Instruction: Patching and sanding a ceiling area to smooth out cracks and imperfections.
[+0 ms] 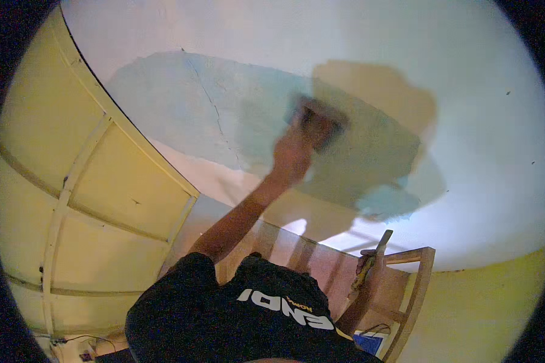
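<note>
My left arm is stretched up, and my left hand [292,158] grips a dark, flat-looking tool [325,126]. Motion blurs the tool, so I cannot make out its exact kind. It is at or very close to a blue-green patch [163,91] on a pale, plastered surface [478,121]. A thin dark crack [215,112] runs down through the patch, left of the tool. Lower right, my right hand [363,272] is closed around a putty knife [384,242], its blade pointing up. The fingers of that hand are partly in shadow.
Yellow panels with battens [82,181] line the left side. A wooden frame [419,296] stands at the lower right, with a blue object [369,343] beside it. Brownish striped boards [278,248] show behind my shoulders. Cables [72,339] run at the lower left.
</note>
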`<state>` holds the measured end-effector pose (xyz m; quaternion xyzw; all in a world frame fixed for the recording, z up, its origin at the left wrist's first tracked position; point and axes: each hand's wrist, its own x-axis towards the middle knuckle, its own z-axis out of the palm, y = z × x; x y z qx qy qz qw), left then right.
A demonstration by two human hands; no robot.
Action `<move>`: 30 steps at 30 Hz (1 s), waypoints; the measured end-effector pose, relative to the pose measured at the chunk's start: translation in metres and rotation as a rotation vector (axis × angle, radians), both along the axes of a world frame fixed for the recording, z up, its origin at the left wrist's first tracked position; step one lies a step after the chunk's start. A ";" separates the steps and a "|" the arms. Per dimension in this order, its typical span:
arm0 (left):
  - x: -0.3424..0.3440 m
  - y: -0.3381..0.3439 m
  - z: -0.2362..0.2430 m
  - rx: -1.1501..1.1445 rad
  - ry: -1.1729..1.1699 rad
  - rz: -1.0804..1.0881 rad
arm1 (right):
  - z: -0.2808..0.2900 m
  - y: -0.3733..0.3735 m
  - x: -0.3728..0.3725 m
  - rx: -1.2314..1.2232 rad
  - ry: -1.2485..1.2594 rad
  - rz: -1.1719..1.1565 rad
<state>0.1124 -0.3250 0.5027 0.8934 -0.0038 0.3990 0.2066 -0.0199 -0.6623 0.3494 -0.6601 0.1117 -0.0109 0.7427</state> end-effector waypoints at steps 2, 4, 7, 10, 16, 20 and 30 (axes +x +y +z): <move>-0.010 -0.013 -0.021 0.526 -0.222 -0.390 | -0.008 -0.002 0.002 0.102 -0.023 0.019; -0.002 0.004 -0.052 0.464 -0.230 -0.356 | 0.002 0.000 0.001 0.067 -0.005 0.048; 0.001 0.013 -0.033 0.134 -0.007 -0.072 | -0.118 -0.071 0.012 0.256 0.040 -0.102; -0.003 0.105 -0.024 0.068 -0.563 0.234 | -0.069 -0.023 0.010 0.187 0.061 -0.100; 0.020 0.248 -0.088 -0.410 -0.608 0.591 | -0.081 -0.053 0.004 0.086 0.093 -0.099; -0.029 0.400 -0.249 -1.140 -0.068 0.659 | -0.012 -0.006 0.003 0.109 0.128 0.043; 0.011 0.227 -0.151 -0.532 -0.184 0.775 | 0.029 -0.002 0.009 -0.101 0.117 -0.010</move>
